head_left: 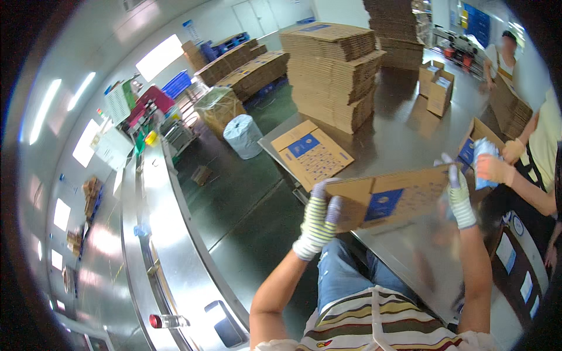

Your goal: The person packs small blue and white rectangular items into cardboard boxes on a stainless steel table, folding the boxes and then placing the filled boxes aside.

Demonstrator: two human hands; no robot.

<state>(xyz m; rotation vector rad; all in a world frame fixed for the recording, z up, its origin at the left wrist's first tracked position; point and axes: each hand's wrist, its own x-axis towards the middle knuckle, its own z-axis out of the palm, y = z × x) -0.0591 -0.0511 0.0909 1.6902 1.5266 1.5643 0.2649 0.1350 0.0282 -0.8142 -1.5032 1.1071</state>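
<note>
- Left hand (318,225), fingers gripping the carton (383,203) by its left end!
- Right hand (461,200), fingers clamped on the right end, carton tilted over the surface (404,254) edge!
- Beyond, a second carton (319,157) lies flat!
- Farther back, there's the tall stack (333,79)!

The brown cardboard box (404,198) is folded flat, has a blue patch, and tilts between the left hand (318,221) and right hand (460,196).
</note>
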